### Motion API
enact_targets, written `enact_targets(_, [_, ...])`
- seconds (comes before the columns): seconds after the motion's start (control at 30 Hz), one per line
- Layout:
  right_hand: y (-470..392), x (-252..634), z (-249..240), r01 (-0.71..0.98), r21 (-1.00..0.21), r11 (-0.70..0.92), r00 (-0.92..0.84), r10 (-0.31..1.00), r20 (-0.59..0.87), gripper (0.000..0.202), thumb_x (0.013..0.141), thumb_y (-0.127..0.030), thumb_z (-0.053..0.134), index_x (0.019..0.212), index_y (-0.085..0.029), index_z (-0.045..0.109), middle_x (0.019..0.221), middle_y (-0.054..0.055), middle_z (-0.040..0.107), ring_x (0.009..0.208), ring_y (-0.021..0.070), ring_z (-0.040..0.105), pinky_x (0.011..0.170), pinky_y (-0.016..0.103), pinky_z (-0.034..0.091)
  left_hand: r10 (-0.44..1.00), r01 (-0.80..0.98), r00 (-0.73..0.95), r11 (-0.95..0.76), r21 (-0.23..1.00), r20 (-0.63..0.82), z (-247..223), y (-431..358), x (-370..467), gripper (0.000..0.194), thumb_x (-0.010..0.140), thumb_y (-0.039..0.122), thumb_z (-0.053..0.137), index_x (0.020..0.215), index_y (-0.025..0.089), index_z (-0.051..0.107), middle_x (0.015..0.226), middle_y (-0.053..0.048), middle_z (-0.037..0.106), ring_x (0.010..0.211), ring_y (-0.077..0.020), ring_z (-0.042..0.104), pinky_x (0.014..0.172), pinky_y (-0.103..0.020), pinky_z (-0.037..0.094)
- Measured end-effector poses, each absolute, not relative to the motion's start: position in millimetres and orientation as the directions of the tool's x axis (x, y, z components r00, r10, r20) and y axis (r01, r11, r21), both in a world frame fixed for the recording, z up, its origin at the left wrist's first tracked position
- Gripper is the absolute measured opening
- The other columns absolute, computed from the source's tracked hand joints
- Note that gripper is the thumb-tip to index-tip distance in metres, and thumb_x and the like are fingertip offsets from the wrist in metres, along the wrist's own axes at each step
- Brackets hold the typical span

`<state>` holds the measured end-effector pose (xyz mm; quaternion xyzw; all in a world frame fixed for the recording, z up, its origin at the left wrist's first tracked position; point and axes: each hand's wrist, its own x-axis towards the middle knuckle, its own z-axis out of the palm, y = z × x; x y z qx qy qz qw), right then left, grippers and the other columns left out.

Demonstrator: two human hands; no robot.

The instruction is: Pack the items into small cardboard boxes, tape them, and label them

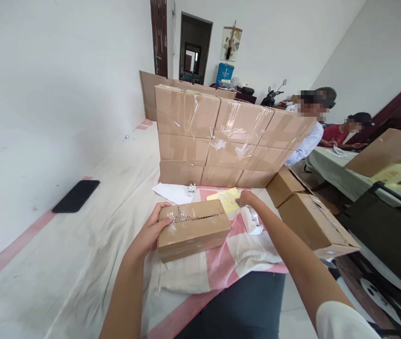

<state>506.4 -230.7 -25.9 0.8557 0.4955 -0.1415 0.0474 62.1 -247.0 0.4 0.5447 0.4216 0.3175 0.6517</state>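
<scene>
A small brown cardboard box [194,226] lies on the cloth in front of me, with a rough, partly taped slit along its top. My left hand [156,227] is closed round its left end, thumb on top. Beyond the box's right end, my right hand [247,198] is closed at the edge of a yellow sheet [227,200] bearing several small pale pieces; what its fingertips hold is too small to make out. Just below that hand stands a white tape dispenser [251,222]. A white sheet [174,193] lies behind the box, with crumpled clear tape [191,189] on it.
Taped brown boxes [214,136] form a wall at the back of the table. More boxes [313,221] sit to the right. A black phone [76,196] lies at left on the wrinkled tablecloth [91,254]. Two people sit beyond on the right, near another table [327,165].
</scene>
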Motion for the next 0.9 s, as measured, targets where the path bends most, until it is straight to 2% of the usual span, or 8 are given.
enact_targets(0.2, [-226, 516, -25, 0.827, -0.028, -0.562, 0.504, 0.761, -0.408, 0.036, 0.099, -0.038, 0.066, 0.128, -0.016, 0.063, 0.128, 0.010, 0.065, 0.110, 0.0244, 0.067, 0.093, 0.044, 0.059, 0.870, 0.027, 0.450, 0.215, 0.976, -0.204, -1, -246, 61, 0.049, 0.082, 0.051, 0.068, 0.123, 0.033, 0.050, 0.104, 0.002, 0.062, 0.086, -0.0188, 0.059, 0.073, -0.025, 0.047])
enact_targets(0.43, [-227, 520, -30, 0.803, 0.014, -0.596, 0.524, 0.695, -0.493, 0.037, 0.099, -0.038, 0.066, 0.129, -0.016, 0.062, 0.129, 0.010, 0.065, 0.110, 0.0243, 0.067, 0.092, 0.045, 0.059, 0.873, 0.003, 0.452, 0.203, 0.979, -0.182, 0, -247, 62, 0.050, 0.080, 0.050, 0.069, 0.122, 0.031, 0.050, 0.095, 0.003, 0.061, 0.079, -0.0171, 0.058, 0.068, -0.024, 0.046])
enact_targets(0.7, [-230, 519, -29, 0.815, 0.021, -0.580, 0.503, 0.688, -0.524, 0.036, 0.099, -0.039, 0.065, 0.127, -0.016, 0.063, 0.126, 0.009, 0.066, 0.107, 0.0236, 0.068, 0.091, 0.044, 0.060, 0.865, 0.001, 0.453, 0.242, 0.970, -0.216, 7, -251, 63, 0.054, 0.077, 0.051, 0.069, 0.121, 0.030, 0.048, 0.087, 0.004, 0.059, 0.063, -0.0139, 0.052, 0.056, -0.023, 0.042])
enact_targets(0.9, [-229, 520, -33, 0.828, 0.058, -0.557, 0.506, 0.700, -0.504, 0.036, 0.100, -0.038, 0.065, 0.129, -0.016, 0.062, 0.128, 0.010, 0.065, 0.108, 0.0233, 0.067, 0.091, 0.044, 0.060, 0.871, -0.002, 0.449, 0.225, 0.974, -0.200, 9, -252, 63, 0.053, 0.076, 0.050, 0.068, 0.120, 0.029, 0.048, 0.088, 0.004, 0.058, 0.063, -0.0133, 0.052, 0.051, -0.021, 0.037])
